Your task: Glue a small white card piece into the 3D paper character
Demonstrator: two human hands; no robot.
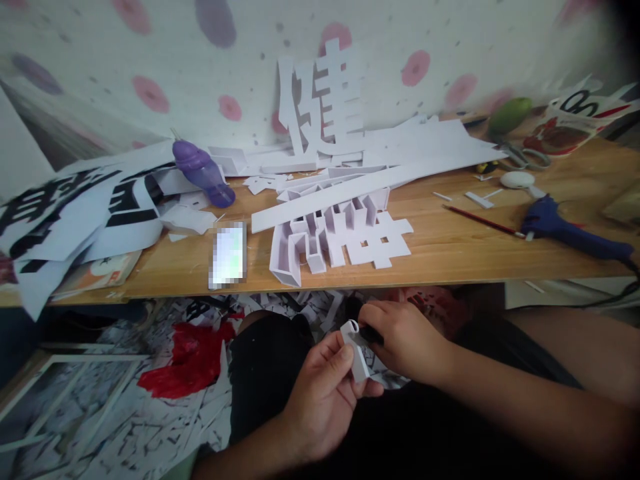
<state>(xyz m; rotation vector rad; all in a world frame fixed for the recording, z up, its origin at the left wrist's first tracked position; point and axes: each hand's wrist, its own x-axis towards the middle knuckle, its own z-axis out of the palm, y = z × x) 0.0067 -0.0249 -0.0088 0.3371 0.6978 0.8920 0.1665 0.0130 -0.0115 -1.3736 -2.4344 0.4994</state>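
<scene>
Below the table edge, over my lap, my left hand (327, 390) is closed round a small bent strip of white card (356, 347). My right hand (407, 340) is closed on a small black tool (369, 333) that touches the top curl of that strip; I cannot make out what tool it is. On the wooden table (450, 247) just above lies a white three-dimensional paper character (340, 237) with a long white strip (345, 193) across it. Another white cut-out character (323, 100) leans upright against the dotted wall.
A blue glue gun (570, 230) and a red pencil (480, 220) lie at the right, with scissors (525, 158) behind. A purple bottle (203, 172) and a phone (228, 255) sit left of centre. Printed black-and-white sheets (65, 213) pile at the left. Paper scraps and red paper (193, 357) litter the floor.
</scene>
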